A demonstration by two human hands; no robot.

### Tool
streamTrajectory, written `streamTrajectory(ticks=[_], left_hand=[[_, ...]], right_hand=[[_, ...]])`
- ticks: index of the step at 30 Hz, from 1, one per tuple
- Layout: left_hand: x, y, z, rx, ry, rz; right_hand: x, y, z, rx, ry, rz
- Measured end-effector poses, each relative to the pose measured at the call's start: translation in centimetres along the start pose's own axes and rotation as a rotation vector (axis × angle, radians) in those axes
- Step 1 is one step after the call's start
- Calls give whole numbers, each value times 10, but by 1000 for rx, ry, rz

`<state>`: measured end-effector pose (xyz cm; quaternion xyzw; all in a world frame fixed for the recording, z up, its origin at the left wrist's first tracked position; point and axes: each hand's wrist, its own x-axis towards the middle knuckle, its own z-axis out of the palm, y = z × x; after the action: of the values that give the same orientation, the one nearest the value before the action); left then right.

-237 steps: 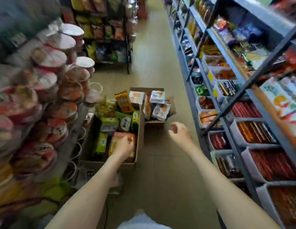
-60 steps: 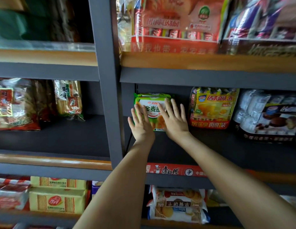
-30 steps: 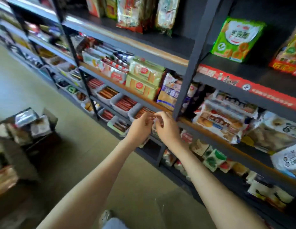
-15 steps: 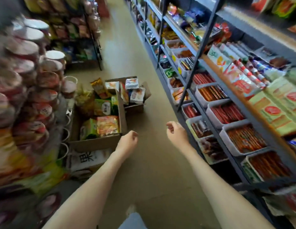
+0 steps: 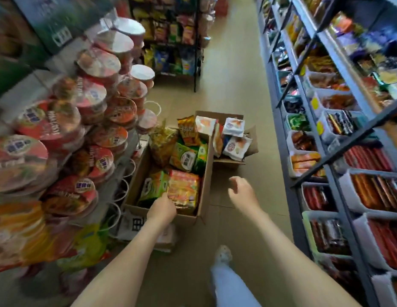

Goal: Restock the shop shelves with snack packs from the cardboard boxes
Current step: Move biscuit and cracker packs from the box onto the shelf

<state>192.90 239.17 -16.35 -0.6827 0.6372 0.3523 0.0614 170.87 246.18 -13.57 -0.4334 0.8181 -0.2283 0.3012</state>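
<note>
Reaching into the near cardboard box [image 5: 137, 180], the left hand [image 5: 162, 209] touches the orange snack pack [image 5: 184, 191], which lies flat, long axis near-to-far; its grip I cannot tell. The right hand [image 5: 241, 191] hovers just right, grip loose, empty.

On the floor [image 5: 233, 85] at eleven o'clock stands a cardboard box [image 5: 186, 218] with snack packs [image 5: 184, 191] in it, the left hand [image 5: 162, 207] over its near rim. A second box [image 5: 228, 162] sits just behind, at twelve. Noodle bowls [image 5: 49, 125] stack at nine o'clock; shelves [image 5: 348, 147] run along three.
</note>
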Motion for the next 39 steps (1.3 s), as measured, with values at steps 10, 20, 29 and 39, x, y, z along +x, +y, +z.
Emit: streamTrajectory(ticks=[10, 20, 29, 39], left_hand=[[96, 9, 26, -169, 8, -362], [206, -29, 62, -268, 29, -571], [264, -56, 95, -538, -32, -736], [254, -52, 89, -573, 147, -601]], right_hand=[[149, 23, 57, -258, -453, -90], [228, 7, 190, -203, -665, -64], [289, -19, 297, -54, -800, -155], [302, -39, 296, -67, -810, -299]])
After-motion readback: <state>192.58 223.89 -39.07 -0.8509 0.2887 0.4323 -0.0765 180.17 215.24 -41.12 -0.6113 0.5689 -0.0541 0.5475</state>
